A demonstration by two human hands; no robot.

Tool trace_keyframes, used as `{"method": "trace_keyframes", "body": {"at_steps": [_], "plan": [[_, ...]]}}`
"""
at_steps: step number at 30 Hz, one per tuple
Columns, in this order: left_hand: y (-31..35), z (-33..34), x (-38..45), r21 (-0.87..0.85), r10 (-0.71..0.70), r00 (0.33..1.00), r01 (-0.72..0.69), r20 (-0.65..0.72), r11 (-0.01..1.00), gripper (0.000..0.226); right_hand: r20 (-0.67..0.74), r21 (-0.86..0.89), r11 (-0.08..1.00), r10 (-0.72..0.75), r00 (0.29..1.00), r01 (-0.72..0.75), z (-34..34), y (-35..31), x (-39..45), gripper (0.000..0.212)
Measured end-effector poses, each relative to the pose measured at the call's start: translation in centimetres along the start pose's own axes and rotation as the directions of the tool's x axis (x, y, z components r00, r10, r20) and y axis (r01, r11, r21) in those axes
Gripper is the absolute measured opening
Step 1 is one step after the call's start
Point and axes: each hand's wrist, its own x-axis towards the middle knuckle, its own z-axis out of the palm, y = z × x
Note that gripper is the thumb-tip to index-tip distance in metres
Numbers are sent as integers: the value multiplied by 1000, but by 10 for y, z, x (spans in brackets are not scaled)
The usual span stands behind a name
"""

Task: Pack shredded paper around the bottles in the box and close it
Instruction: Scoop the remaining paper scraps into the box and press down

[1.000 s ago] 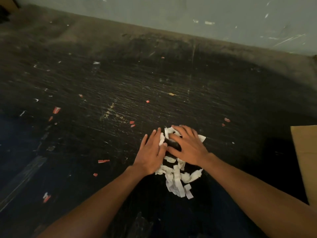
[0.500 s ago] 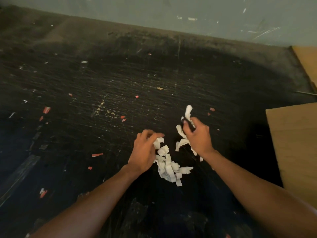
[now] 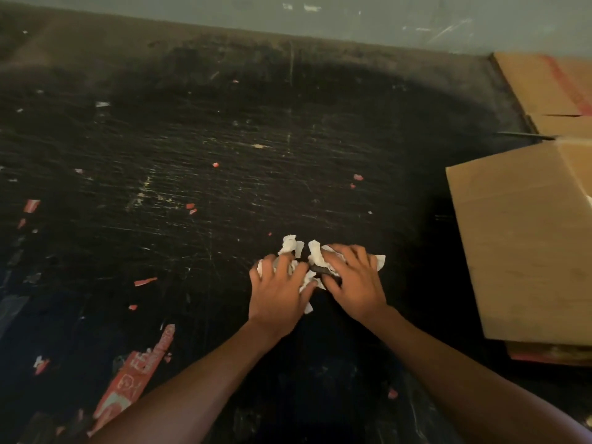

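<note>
A small heap of white shredded paper (image 3: 293, 246) lies on the dark scratched tabletop (image 3: 224, 174). My left hand (image 3: 277, 291) and my right hand (image 3: 354, 282) sit side by side on the heap, fingers curled into the strips and gathering them. White strips stick out beyond the fingertips and at the right of my right hand. A cardboard box (image 3: 525, 238) stands at the right edge with a flap lying out toward me. The bottles and the inside of the box are hidden from view.
Small red and white paper scraps are scattered over the tabletop. A torn red printed strip (image 3: 134, 376) lies at the lower left. A grey wall (image 3: 352, 17) runs along the far edge of the table. A second cardboard flap (image 3: 544, 84) shows at the upper right.
Half a second ago my hands were apart, each lifting strips. Now they have come back together on the heap. The view has swung right, so more of the box shows.
</note>
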Motion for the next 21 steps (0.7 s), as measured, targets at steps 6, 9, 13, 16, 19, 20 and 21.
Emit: {"method": "trace_keyframes", "body": {"at_steps": [6,9,13,16,19,20,21], "plan": [[-26,-11,24,25,58,998,-58,-14,998,29,33,-114,980,-161,986,164,-3,-5,-17,54],[-37,-11,32,-13,62,997,-63,-49,998,28,88,-123,952,-271,959,280,-3,-4,-22,52],[-39,-14,42,-6,118,993,-118,-10,993,55,235,-93,956,-250,939,278,-7,-7,-18,39],[-38,-19,48,17,136,989,-137,51,990,54,275,-78,965,-221,936,251,-10,-10,-18,35],[-35,-19,50,-27,124,991,-123,43,992,37,272,-77,964,-225,935,255,-11,-11,-20,33],[-34,-17,49,-32,126,992,-125,14,992,32,276,-76,966,-219,936,249,-12,-11,-20,34],[-33,-14,48,-26,129,992,-129,-10,991,28,280,-73,968,-211,937,240,-12,-11,-20,34]]}}
